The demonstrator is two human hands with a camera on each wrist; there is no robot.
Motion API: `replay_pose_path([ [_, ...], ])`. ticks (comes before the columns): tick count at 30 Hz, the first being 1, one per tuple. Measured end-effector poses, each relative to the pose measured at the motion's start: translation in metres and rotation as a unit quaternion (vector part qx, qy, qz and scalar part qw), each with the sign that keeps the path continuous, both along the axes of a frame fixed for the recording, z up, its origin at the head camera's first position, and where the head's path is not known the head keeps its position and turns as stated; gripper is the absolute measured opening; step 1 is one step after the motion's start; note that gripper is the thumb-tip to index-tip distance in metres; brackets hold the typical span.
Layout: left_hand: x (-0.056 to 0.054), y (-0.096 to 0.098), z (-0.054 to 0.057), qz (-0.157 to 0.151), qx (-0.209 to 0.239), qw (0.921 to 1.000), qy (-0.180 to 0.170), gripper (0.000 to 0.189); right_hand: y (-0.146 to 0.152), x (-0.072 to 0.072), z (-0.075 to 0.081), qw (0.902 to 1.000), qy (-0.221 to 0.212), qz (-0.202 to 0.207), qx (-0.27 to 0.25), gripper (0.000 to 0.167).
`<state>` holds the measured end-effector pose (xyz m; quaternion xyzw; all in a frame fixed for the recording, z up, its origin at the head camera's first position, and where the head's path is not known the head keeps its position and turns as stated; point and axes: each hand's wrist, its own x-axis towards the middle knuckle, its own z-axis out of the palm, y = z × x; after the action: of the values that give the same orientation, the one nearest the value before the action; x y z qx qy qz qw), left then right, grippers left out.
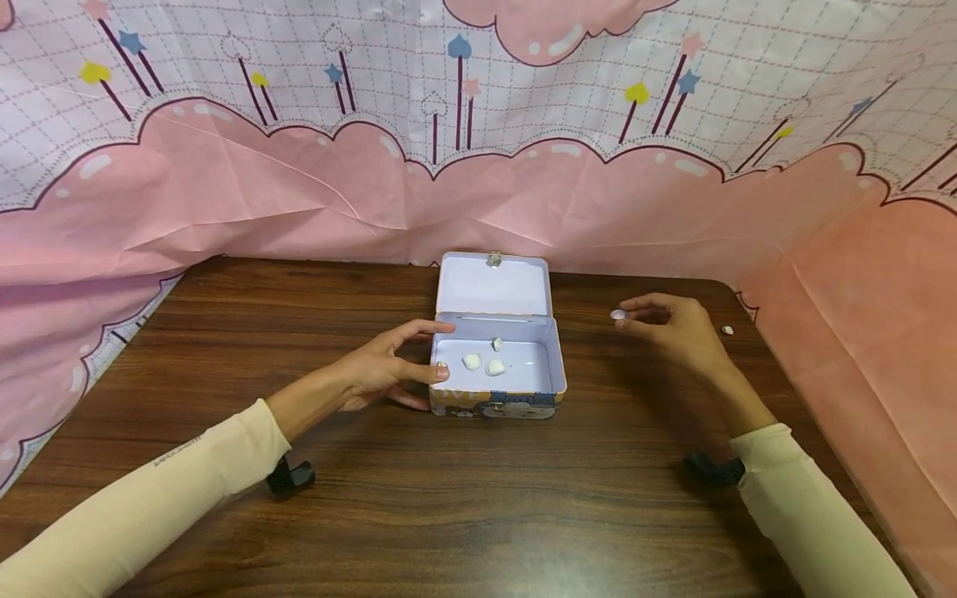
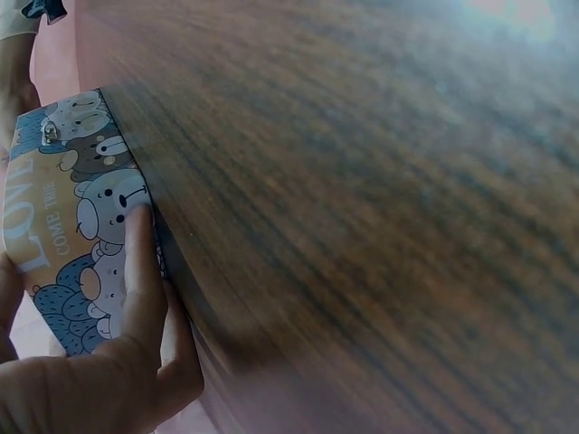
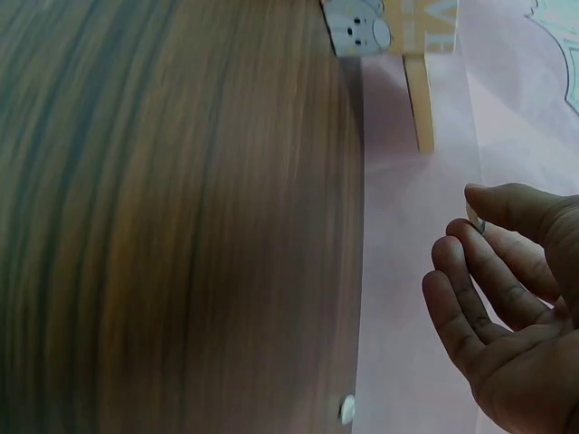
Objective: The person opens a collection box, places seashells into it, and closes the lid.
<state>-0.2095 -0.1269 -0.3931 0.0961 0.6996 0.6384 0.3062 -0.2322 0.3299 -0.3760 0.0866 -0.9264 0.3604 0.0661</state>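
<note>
An open tin box (image 1: pixel 497 404) with a cartoon bear print stands on the table, its lid (image 1: pixel 493 286) tipped back. Several small white shells, one of them a white shell (image 1: pixel 471 361), lie inside. My left hand (image 1: pixel 377 365) holds the box by its left side, thumb and a finger over the rim; in the left wrist view a finger presses the printed wall (image 2: pixel 99 203). To the right of the box, my right hand (image 1: pixel 676 330) pinches a small white shell (image 1: pixel 619 315) between thumb and index finger, above the table.
Another small shell (image 1: pixel 727 330) lies near the right edge of the brown wooden table (image 1: pixel 478 507). A pink and white patterned cloth (image 1: pixel 299 191) hangs behind the table and along its sides. Dark straps (image 1: pixel 290 477) sit under both wrists.
</note>
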Motion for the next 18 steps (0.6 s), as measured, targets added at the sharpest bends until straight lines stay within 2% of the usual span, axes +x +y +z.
replay_pose_path([
  [7, -0.001, 0.000, 0.001, -0.003, 0.001, 1.0000, 0.000, 0.083, -0.023, 0.000, 0.003, 0.9997, -0.007, 0.021, -0.010, 0.035],
  [18, -0.001, 0.000, 0.001, 0.001, 0.003, 1.0000, -0.001, 0.083, -0.046, 0.005, 0.003, 0.9990, -0.026, 0.031, -0.020, 0.033],
])
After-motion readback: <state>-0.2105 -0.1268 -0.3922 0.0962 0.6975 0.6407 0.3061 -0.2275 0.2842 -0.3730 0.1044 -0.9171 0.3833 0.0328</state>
